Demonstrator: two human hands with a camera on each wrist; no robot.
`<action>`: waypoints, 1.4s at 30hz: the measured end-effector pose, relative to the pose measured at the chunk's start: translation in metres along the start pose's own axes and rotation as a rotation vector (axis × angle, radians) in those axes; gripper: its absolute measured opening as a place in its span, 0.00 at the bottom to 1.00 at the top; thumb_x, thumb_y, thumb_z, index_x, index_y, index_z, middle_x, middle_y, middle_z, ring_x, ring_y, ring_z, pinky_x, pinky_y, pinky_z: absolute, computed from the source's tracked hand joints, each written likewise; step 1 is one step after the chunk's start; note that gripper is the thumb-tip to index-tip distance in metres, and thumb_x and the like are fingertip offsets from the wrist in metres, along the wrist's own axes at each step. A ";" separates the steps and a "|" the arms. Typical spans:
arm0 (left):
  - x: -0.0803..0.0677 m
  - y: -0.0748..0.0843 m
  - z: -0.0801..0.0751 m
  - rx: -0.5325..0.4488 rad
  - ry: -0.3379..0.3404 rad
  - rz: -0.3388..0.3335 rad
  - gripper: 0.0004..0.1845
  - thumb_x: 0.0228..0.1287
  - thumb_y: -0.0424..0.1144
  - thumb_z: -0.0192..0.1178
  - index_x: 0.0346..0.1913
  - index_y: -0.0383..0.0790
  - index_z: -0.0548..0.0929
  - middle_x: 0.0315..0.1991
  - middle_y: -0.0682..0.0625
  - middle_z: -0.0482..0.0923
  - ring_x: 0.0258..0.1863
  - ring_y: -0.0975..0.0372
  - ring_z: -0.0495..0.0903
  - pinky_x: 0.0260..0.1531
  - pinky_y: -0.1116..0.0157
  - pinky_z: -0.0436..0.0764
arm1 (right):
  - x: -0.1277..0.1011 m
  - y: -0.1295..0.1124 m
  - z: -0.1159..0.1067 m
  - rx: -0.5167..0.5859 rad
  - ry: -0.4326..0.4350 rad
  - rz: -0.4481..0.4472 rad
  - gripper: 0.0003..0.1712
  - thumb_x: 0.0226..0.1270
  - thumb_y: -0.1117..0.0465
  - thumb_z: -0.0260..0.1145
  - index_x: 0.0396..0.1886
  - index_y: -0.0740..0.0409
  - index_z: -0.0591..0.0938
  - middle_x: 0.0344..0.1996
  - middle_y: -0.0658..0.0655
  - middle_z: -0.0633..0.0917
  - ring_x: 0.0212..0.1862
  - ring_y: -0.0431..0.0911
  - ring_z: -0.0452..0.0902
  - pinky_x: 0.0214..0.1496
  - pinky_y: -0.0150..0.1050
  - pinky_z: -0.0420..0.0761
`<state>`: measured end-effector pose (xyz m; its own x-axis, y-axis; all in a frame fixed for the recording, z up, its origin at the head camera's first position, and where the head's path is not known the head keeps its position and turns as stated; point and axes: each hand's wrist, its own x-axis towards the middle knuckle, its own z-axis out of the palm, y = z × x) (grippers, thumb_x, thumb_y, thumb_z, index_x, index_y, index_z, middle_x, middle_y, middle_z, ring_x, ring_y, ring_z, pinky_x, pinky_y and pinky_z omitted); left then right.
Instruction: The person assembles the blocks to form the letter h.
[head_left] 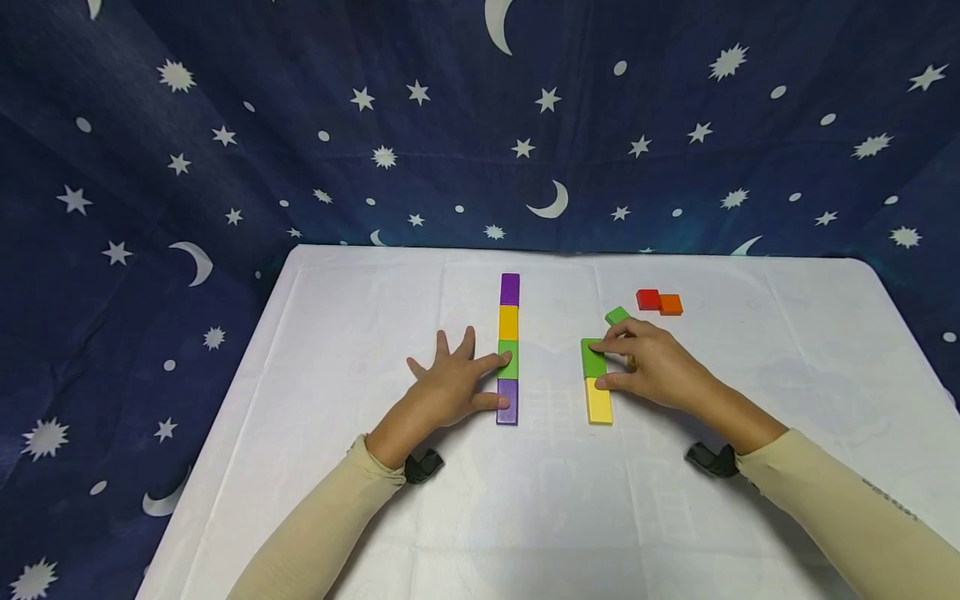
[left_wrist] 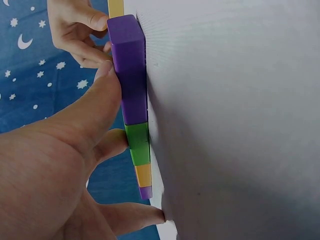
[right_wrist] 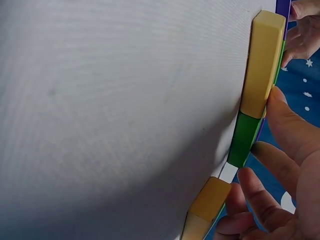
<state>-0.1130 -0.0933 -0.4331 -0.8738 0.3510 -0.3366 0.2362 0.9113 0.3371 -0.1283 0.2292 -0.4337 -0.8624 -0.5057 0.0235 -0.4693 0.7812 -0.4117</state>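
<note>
A column of end-to-end blocks lies on the left: purple (head_left: 510,289), orange-yellow (head_left: 508,322), green (head_left: 508,367) and a nearer purple block (left_wrist: 129,75). My left hand (head_left: 446,385), fingers spread, touches that nearer purple block with its thumb and the green one with its index finger. To the right, a second green block (head_left: 592,354) adjoins a yellow block (right_wrist: 262,60) end to end. My right hand (head_left: 663,367) rests its thumb on the yellow block and its index finger on this green one. Its other fingers bend loosely near a small green block (head_left: 617,315).
Farther back on the right, a red block (head_left: 647,299) and an orange block (head_left: 671,304) touch each other. A white cloth (head_left: 525,517) covers the table, and a dark blue curtain (head_left: 450,183) with stars and moons hangs behind it.
</note>
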 end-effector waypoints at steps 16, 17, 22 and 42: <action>-0.001 0.001 -0.001 0.004 -0.002 -0.001 0.39 0.59 0.67 0.66 0.74 0.71 0.69 0.83 0.38 0.45 0.78 0.27 0.38 0.57 0.15 0.46 | 0.000 0.002 0.001 0.032 0.007 0.007 0.32 0.52 0.48 0.82 0.58 0.51 0.87 0.49 0.55 0.82 0.38 0.44 0.73 0.38 0.36 0.75; -0.001 0.001 -0.001 0.005 -0.002 -0.001 0.39 0.59 0.67 0.66 0.74 0.71 0.69 0.83 0.38 0.45 0.78 0.27 0.38 0.57 0.15 0.46 | 0.000 0.002 0.001 0.034 0.007 0.008 0.32 0.52 0.48 0.82 0.58 0.51 0.87 0.49 0.55 0.82 0.38 0.44 0.73 0.38 0.36 0.75; -0.001 0.001 -0.001 0.004 -0.001 0.001 0.39 0.59 0.67 0.66 0.74 0.72 0.69 0.83 0.38 0.45 0.78 0.27 0.37 0.57 0.15 0.46 | 0.001 0.002 0.001 0.035 0.011 0.006 0.32 0.52 0.48 0.82 0.58 0.51 0.87 0.49 0.55 0.82 0.37 0.44 0.73 0.37 0.34 0.74; -0.001 0.001 -0.001 -0.005 -0.002 -0.009 0.39 0.59 0.67 0.66 0.74 0.72 0.69 0.83 0.39 0.45 0.78 0.28 0.37 0.58 0.15 0.45 | -0.001 0.014 -0.014 0.105 0.101 0.086 0.25 0.58 0.51 0.80 0.55 0.52 0.88 0.47 0.54 0.85 0.46 0.49 0.79 0.45 0.45 0.77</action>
<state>-0.1121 -0.0925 -0.4313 -0.8750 0.3435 -0.3410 0.2266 0.9133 0.3384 -0.1362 0.2455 -0.4268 -0.9156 -0.3954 0.0736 -0.3753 0.7745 -0.5093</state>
